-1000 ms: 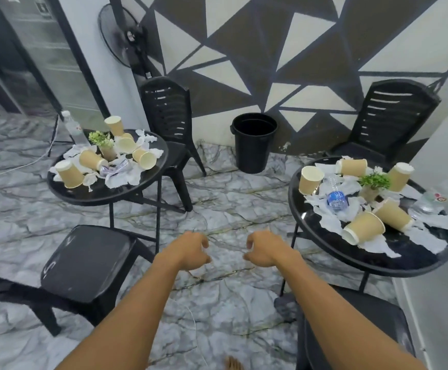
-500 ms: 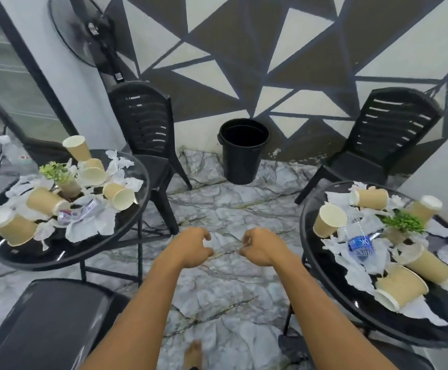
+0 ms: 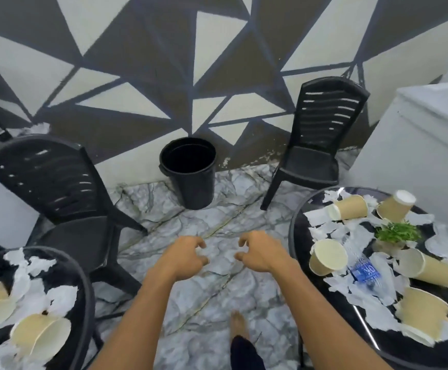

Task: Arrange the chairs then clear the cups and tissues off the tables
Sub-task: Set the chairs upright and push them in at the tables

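One round glossy table (image 3: 300, 236) bears torn tissues (image 3: 327, 228) and tan paper cups (image 3: 351, 210).

You're facing a wall (image 3: 142, 62) of pale and dark brown triangles edged blue-grey. The left chair (image 3: 57, 182), right chair (image 3: 324, 124) and bin (image 3: 191, 180) are black; the floor (image 3: 191, 225) is grey marble, dark-veined. The right bench (image 3: 300, 236) is black, with tan cups (image 3: 351, 210), white tissues (image 3: 324, 231), a green plant (image 3: 396, 232), a blue-labelled bottle (image 3: 364, 271).
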`<state>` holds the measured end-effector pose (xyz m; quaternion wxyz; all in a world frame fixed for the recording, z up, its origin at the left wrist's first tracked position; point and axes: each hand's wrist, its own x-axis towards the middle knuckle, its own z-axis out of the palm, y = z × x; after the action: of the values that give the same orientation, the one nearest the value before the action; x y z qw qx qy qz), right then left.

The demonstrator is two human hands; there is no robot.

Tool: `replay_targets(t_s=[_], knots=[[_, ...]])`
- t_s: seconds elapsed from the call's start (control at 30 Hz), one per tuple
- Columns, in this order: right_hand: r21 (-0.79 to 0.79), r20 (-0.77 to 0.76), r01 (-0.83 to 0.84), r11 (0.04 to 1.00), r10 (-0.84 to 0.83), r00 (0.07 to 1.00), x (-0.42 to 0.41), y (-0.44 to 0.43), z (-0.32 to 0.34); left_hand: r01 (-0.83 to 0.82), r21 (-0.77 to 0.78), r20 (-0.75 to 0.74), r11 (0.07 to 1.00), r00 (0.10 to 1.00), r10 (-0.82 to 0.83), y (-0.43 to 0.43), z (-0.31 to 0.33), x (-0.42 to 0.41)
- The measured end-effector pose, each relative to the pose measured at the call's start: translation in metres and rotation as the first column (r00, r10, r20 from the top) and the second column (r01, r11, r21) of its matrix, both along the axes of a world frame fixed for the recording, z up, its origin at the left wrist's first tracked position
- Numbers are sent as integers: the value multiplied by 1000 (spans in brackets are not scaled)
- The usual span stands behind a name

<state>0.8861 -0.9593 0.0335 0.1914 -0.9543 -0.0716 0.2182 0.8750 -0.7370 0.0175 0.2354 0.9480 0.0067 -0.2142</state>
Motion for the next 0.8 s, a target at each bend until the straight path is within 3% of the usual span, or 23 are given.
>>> replay_targets(t_s=[0.23, 0.5, 0.8], knots=[[38, -22, 59, 998, -59, 998, 146, -12, -11, 77, 92, 39, 993, 996, -81, -16, 0, 160], [58, 15, 132, 990, -133, 991, 300, -33, 11, 157, 69, 96, 985, 982, -163, -40, 29, 331], [38, 66, 312, 949, -314, 947, 459, -56, 14, 367, 73, 146, 927, 916, -374, -79, 28, 532]])
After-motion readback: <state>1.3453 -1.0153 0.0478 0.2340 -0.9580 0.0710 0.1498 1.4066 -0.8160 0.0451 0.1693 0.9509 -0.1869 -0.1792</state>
